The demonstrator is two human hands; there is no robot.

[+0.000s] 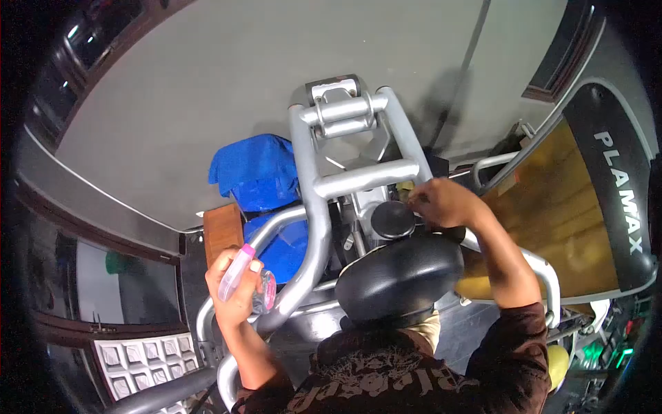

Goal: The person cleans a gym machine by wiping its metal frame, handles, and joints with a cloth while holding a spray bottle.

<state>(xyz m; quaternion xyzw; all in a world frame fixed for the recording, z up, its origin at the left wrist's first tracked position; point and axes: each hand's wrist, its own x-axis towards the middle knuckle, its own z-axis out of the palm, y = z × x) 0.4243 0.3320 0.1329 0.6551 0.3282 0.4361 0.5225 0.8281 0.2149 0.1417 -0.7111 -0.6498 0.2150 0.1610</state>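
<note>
Pink-tipped bottle (pixel 236 279) is held upper left of the person's shirt (pixel 407 376), beside the bent tube of the silver metal frame (pixel 365 176). It is gripped by the left hand (pixel 239 307), fingers wrapped around it, pink end tilted up and away. A clear round container (pixel 266 293) with reddish print is seen right beside the bottle in the same hand; whether it is part of the bottle cannot be told.

Right hand (pixel 448 202) is placed at the frame's right upright, next to the black disc (pixel 393 220). Its fingers are curled in, but the tips are hidden, so whether anything is pinched cannot be told.

Progress, as judged: work looks to be underway. Bottle is already picked up, and the frame is already reached by the right hand. Not yet done: bottle set down, right hand taken clear. How much of the machine has been dealt with can't be read from this view.

Further out: black cushion (pixel 400 279) is set between the shirt and the disc. Blue cloth (pixel 252 165) is draped left of the frame, above a wooden board (pixel 223 231). A "PLAMAX" panel (pixel 583 179) is stood at right.
</note>
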